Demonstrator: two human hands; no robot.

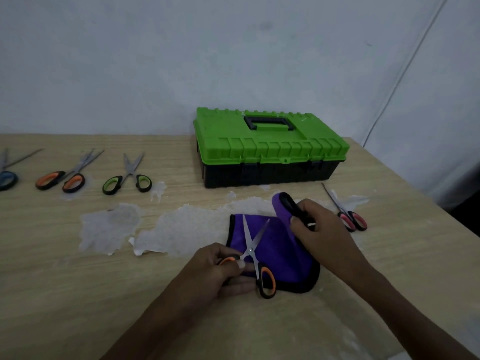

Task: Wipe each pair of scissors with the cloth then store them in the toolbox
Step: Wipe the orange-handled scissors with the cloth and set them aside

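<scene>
Toolbox (pixel 270 146): lid down, latches look closed, sits at far edge of table (pixel 78 294). Nothing stored visibly; box needs opening before any pair goes in.

Cloth (pixel 283 258): purple w/ black trim, flat on table just in front of toolbox, toward the person.

Orange pair (pixel 250 249): lies on cloth, blades spread in a V, tips pointing toward toolbox. Spread prob. so each blade gets wiped separately.

L hand (pixel 220 268): fingers curled on the left handle loop, thumb pressing on top. Pins the pair so it won't slide under the wipe. Other loop is free, hanging over cloth's near edge.

R hand (pixel 319 227): pinches cloth's far right corner, lifted and rolled over, closest to toolbox front. Judged: about to fold that flap over the blades. Wipe itself not yet begun.

Other pairs:
- Pink pair (pixel 346 216): in front of toolbox's right end, just right of R hand, blades nearly together.
- Green pair (pixel 131 172): left of toolbox, blades open.
- 2nd orange pair (pixel 76 170): further left.
- Blue pair (pixel 7 178): furthest left, cut by frame edge.

All lined up w/ handles toward the person, easy pickup. Can't tell which are wiped already.

Table veneer is peeled in pale patches in front of toolbox; could snag cloth.

Risk: open blades near L fingers.
</scene>
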